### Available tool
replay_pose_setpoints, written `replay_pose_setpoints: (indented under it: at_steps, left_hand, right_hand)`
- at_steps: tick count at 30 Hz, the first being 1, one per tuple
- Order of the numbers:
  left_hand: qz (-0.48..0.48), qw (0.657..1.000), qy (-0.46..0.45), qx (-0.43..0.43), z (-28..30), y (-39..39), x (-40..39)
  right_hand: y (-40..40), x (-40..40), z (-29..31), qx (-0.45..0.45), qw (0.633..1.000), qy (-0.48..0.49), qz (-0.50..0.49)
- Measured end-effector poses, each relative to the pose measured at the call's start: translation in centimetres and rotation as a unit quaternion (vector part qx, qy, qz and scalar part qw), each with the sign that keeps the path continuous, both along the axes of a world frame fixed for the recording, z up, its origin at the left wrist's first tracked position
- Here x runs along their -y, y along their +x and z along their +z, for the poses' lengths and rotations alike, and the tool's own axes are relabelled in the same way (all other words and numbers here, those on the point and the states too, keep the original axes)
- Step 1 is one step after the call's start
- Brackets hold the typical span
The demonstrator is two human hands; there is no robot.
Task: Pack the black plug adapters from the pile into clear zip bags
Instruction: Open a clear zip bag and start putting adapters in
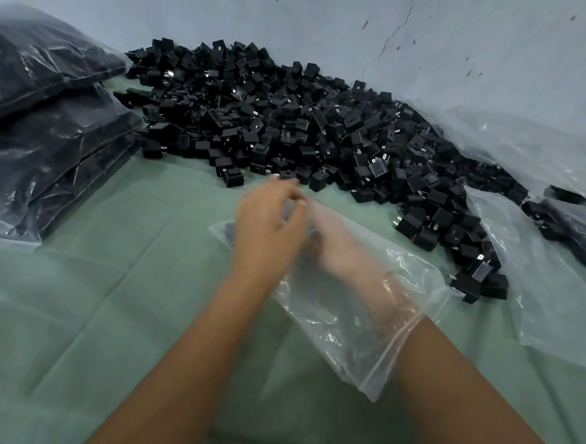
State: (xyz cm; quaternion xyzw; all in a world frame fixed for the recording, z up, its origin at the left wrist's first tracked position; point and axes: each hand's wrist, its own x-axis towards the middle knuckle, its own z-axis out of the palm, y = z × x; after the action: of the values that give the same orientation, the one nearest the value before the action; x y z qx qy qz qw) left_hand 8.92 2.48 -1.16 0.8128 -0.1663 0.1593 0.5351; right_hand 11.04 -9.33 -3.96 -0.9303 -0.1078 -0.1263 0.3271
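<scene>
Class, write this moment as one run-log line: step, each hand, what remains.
step: filling bag | right hand: inside bag, blurred | left hand: at bag's far end, grip unclear | pile: large

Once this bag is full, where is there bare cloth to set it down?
Bare green cloth lies left of the left hand, between the stacked filled bags and the forearm. The pile of adapters crowds the far side; loose plastic sheeting covers the right. The right hand is inside the zip bag.
</scene>
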Motion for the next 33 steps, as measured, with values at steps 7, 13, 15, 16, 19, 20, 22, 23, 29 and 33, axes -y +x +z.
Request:
replay_pose_setpoints:
  at_steps: [7, 13, 15, 16, 19, 20, 22, 23, 29, 33]
  left_hand:
    - [0.157, 0.959, -0.169, -0.161, -3.9, 4.4, -5.5]
    - [0.129, 0.939, -0.271, -0.170, -4.1, 5.1, -5.9]
    - [0.123, 0.934, -0.287, -0.173, -4.2, 5.1, -6.2]
    - [0.120, 0.932, -0.293, -0.176, -4.2, 5.1, -6.3]
    - [0.092, 0.941, -0.266, -0.189, -4.1, 5.1, -6.2]
    - [0.077, 0.951, -0.228, -0.191, -4.2, 5.0, -6.1]
    - [0.045, 0.971, -0.131, -0.193, -4.6, 4.8, -5.8]
    - [0.041, 0.977, -0.087, -0.191, -4.8, 4.7, -5.8]
    - [0.076, 0.982, -0.028, -0.173, -4.9, 4.6, -5.5]
    - [0.087, 0.982, -0.039, -0.166, -5.0, 4.7, -5.3]
  right_hand:
    - [0.4, -0.4, 0.5, -0.064, 0.996, -0.056, -0.039]
    - [0.1, 0.3, 0.9, -0.156, 0.982, 0.096, -0.038]
    - [0.0, 0.5, 1.4, -0.155, 0.982, 0.105, -0.015]
    - [-0.1, 0.5, 1.6, -0.151, 0.983, 0.108, 0.003]
    - [-0.7, 0.6, 1.8, -0.150, 0.981, 0.119, 0.042]
    - [-0.8, 0.5, 1.9, -0.154, 0.982, 0.097, 0.040]
    - [-0.8, 0.5, 1.7, -0.158, 0.987, 0.021, 0.025]
    - [-0.8, 0.4, 1.6, -0.149, 0.989, -0.003, 0.023]
    - [-1.6, 0.0, 1.3, -0.131, 0.991, -0.008, -0.024]
    - [-1.4, -0.3, 1.5, -0.141, 0.989, -0.018, -0.037]
